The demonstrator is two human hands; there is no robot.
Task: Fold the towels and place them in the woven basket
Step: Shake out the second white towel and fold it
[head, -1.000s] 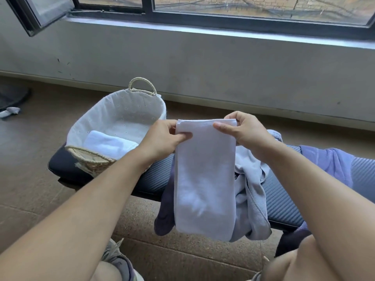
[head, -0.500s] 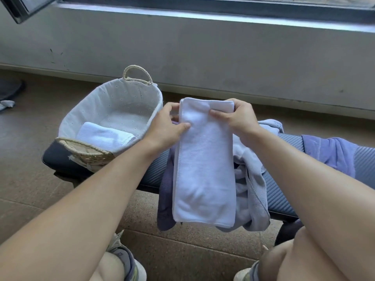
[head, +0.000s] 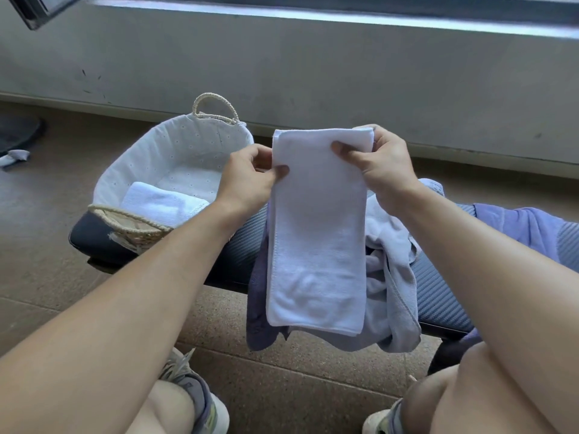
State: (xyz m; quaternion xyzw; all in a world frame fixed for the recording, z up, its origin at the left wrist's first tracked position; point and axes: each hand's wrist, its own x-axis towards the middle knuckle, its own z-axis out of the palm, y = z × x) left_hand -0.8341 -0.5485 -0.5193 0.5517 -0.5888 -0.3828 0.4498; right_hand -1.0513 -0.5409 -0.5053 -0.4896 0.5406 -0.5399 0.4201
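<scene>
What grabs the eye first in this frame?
The long white terry towel, folded into a narrow strip, hangs mid-frame, pinched at its top by the left hand and right hand. To its left, the oval woven basket with white fabric lining sits on the dark padded bench and holds one folded white towel. Crumpled grey and purple towels lie behind the strip.

Worktop: dark padded bench standing on the floor.
Floor: brown, speckled.
Wall: grey, under a window sill.
Shoes: grey, at the bottom edge.
</scene>
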